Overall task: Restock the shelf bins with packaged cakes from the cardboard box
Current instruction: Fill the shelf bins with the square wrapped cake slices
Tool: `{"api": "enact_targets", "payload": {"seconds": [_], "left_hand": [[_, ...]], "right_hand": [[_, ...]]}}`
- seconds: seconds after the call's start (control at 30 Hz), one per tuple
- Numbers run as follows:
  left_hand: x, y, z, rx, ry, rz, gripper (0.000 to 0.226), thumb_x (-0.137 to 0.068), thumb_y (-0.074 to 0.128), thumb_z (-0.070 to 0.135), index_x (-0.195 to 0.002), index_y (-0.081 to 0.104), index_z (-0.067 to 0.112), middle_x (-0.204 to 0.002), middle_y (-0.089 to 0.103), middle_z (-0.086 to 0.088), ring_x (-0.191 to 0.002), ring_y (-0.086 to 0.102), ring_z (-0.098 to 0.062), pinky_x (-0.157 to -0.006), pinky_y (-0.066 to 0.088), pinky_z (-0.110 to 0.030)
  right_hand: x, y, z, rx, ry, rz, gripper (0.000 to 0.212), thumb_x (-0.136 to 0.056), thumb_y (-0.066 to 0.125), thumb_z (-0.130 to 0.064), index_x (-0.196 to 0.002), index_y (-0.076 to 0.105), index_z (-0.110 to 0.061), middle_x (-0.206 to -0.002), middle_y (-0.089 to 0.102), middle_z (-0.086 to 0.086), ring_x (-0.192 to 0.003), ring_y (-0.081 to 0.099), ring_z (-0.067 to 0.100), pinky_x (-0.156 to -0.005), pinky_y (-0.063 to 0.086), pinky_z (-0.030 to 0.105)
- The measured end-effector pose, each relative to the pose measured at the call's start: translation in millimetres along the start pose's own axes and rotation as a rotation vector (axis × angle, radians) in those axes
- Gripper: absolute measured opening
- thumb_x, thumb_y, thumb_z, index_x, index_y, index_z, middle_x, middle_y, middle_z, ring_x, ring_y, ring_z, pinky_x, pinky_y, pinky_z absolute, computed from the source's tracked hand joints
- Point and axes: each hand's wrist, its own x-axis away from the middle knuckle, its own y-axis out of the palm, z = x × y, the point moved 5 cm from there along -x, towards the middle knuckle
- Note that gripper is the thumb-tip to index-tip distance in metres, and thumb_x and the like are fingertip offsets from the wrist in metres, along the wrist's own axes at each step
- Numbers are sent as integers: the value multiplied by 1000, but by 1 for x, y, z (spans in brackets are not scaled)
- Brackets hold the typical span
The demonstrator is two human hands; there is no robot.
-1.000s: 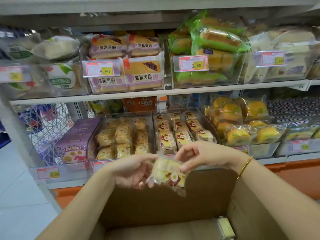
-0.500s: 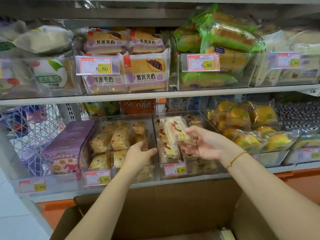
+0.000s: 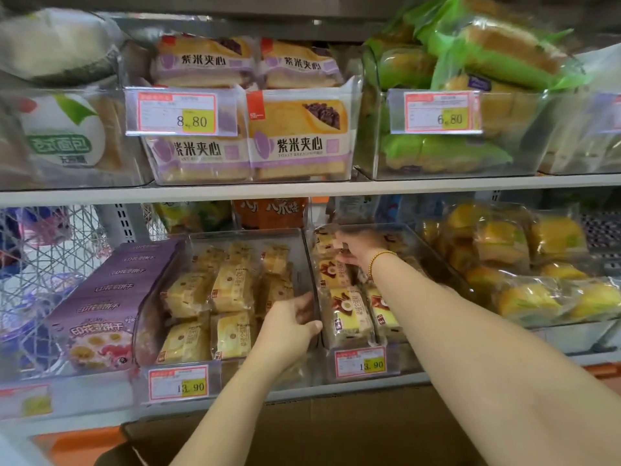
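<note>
Placement is the step in hand. The right hand point(image 3: 358, 252) reaches deep into the right bin point(image 3: 401, 359) on the lower shelf point(image 3: 100, 412), right of frame centre, and its fingers point(image 3: 346, 245) are curled on a cake point(image 3: 327, 244) at the back of that bin. The blur hides how firm the pinch is. The left hand point(image 3: 289, 327), just below centre, has thumb and fingers clamped over the right bin's left wall, where it meets the left bin point(image 3: 144, 314), and seems to steady it. Brown-and-yellow packs point(image 3: 346, 314) already fill the front rows of the right bin, so the held cake appears to be going into a gap behind them. The left bin holds paler yellow packs point(image 3: 228, 287) and looks well filled. The box point(image 3: 336, 432) sits below the shelf at the bottom edge, and its inside is out of view, so I cannot tell how many cakes remain. Next, the fingers need to settle the cake flat or on edge in line with its row and then let go without dragging the soft wrapper. After that the right hand must draw back over the front packs without knocking them, then go down to the box for another.
</note>
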Motion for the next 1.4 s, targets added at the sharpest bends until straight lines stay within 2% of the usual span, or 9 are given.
{"api": "enact_targets", "payload": {"seconds": [0.13,0.3,0.5,0.63,0.77,0.93,1.13,1.27,1.4], "left_hand": [[-4,0,-3,-3,2,16,63,-91,61,4,-147,36,19,-147,44,2,-136,39,-14,-111,35,-38],[-4,-1,3,-44,3,81,56,-89,63,6,-141,46,18,-138,53,1,-127,49,-15,-100,43,-30],[2,-7,7,-48,-50,162,45,-87,69,12,-130,57,13,-121,64,-3,-99,60,-15,-67,43,-14],[29,-1,11,-96,111,401,25,-89,63,10,-113,66,19,-108,66,3,-83,52,0,-63,40,-7],[83,37,5,-105,465,525,4,-91,62,17,-94,59,19,-92,58,6,-79,52,0,-76,43,-10],[111,122,-80,-162,307,221,14,-88,64,22,-80,55,16,-78,59,3,-70,53,-11,-67,41,-22],[149,200,-242,-415,-373,-482,12,-84,69,15,-94,62,14,-92,66,-5,-92,63,-21,-69,41,-21],[186,224,-296,-634,-440,-855,24,-80,75,21,-99,61,16,-92,56,2,-83,54,-14,-66,39,-20],[209,251,-325,-513,-758,-976,19,-91,65,24,-94,56,8,-89,59,-8,-58,58,-15,-57,53,-28]], "right_hand": [[3,5,-16,545,-291,49,40,-83,72,-36,-113,64,-12,-109,62,-5,-97,59,14,-86,46,26],[6,9,-25,678,-398,161,32,-86,71,-22,-114,62,-11,-120,63,5,-112,58,20,-80,38,21],[50,-2,-34,766,-489,151,19,-90,64,-26,-106,60,-16,-102,62,0,-87,57,14,-72,47,28],[140,-38,-14,803,-655,-46,27,-93,59,-34,-76,68,-15,-70,63,-7,-64,56,4,-64,45,21],[189,-76,52,968,-474,-387,26,-90,62,-38,-69,64,-22,-58,60,-8,-51,55,0,-51,37,12],[173,-116,212,1135,-13,-667,16,-78,75,-32,-77,67,-18,-77,71,-6,-66,65,12,-66,55,28],[197,-154,404,1242,465,-840,29,-74,80,-24,-87,55,-17,-84,61,3,-69,57,19,-64,45,25],[229,-174,472,1340,629,-890,38,-65,78,-41,-70,50,-16,-70,57,1,-71,55,21,-66,47,27],[235,-191,493,1289,689,-736,70,-64,84,-44,-118,52,-12,-119,61,7,-109,59,26,-84,48,27]]}}
